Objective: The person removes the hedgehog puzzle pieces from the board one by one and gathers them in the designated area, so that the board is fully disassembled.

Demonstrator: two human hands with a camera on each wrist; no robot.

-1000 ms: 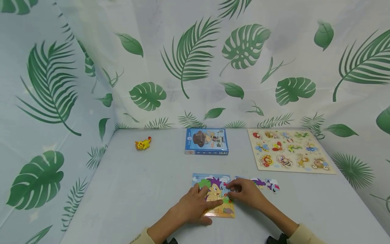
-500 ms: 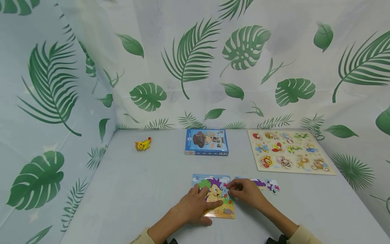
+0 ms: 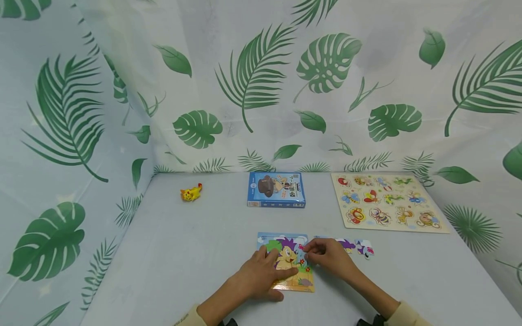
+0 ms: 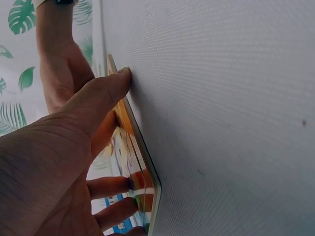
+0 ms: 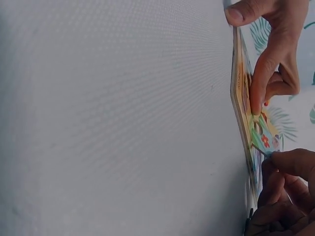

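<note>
Picture puzzle [image 3: 290, 256], lower centre of the head frame, on a white counter [image 3: 183, 258]. Left hand [image 3: 258, 275]: fingers spread upon it, thumb at its lower edge. Right hand [image 3: 331, 259]: pinching a flowered puzzle piece [image 5: 265, 139] at its right side. Loose pieces [image 3: 364, 248], lower right. Blue box [image 3: 277, 190], centre.

Blue box [image 3: 276, 189], head view: large characters [image 3: 298, 186] near 3 o'clock on its cover appear to read 卧底ゲーム, while the white print along its spine [image 3: 276, 204], at 6 o'clock, is too small to read.
</note>
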